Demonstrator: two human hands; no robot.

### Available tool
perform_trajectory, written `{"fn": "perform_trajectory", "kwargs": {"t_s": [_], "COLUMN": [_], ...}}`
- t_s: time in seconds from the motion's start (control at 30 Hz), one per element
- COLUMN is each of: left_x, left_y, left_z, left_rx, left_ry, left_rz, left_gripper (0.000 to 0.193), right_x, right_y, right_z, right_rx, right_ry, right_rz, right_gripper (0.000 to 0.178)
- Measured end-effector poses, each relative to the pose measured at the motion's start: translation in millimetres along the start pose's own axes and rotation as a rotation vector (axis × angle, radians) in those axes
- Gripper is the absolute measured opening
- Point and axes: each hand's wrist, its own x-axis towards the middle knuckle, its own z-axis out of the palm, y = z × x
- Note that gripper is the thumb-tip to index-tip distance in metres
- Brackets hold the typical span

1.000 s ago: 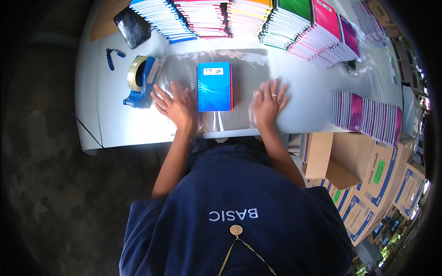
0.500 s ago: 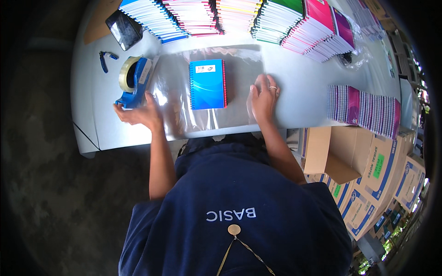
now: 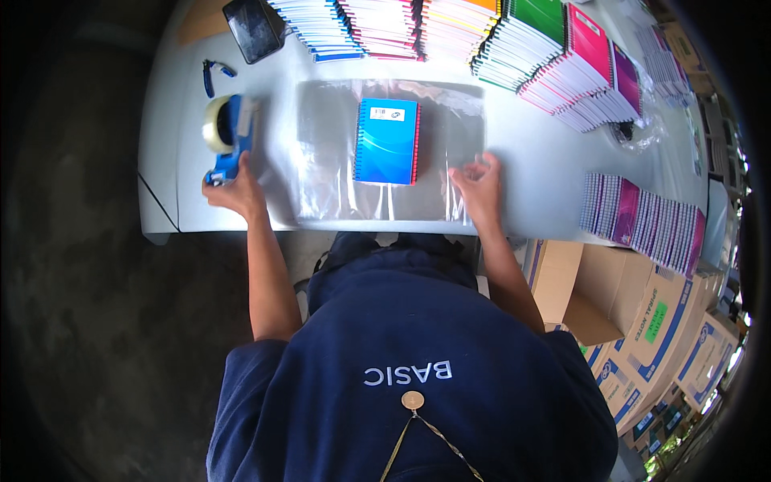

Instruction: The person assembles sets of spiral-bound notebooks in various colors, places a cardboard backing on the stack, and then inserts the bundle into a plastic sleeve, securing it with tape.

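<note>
A blue spiral notebook (image 3: 387, 145) lies on a clear plastic sheet (image 3: 325, 161) in the middle of the table; a red-bound edge shows along its right side. My left hand (image 3: 234, 193) grips the lower end of a blue tape dispenser (image 3: 243, 128), which carries a roll of clear tape (image 3: 215, 126) and looks blurred. At the sheet's right edge, my right hand (image 3: 482, 191) hovers with bent fingers spread apart and nothing visible in them. Whether its fingertips touch the plastic, I cannot tell.
Rows of stacked notebooks (image 3: 450, 32) line the far side. A dark phone (image 3: 253, 32) and a blue cutter (image 3: 215, 74) lie far left. More spiral notebooks (image 3: 642, 221) sit at the right edge, above an open cardboard box (image 3: 598, 293). Crumpled plastic (image 3: 646, 132) lies far right.
My left hand has closed on the tape dispenser and shifted it left, turning it more upright. My right hand has lifted, its fingers curling. The whole view has shifted slightly.
</note>
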Motion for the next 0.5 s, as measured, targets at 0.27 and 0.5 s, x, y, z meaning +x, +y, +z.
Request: {"fn": "perform_trajectory", "kwargs": {"t_s": [0.27, 0.5], "left_x": [-100.8, -151.3], "left_y": [52.2, 94.6], "left_z": [-73.1, -61.1], "left_rx": [-0.345, -0.643], "left_ry": [-0.624, -1.201], "left_rz": [-0.538, -1.439], "left_gripper": [0.062, 0.084], "right_x": [-33.0, -24.6], "right_y": [-3.0, 1.9], "right_z": [-30.3, -24.0], "right_rx": [0.839, 1.442], "right_ry": [-0.743, -0.806], "right_rz": [0.569, 0.906], "right_gripper": [0.039, 0.029]}}
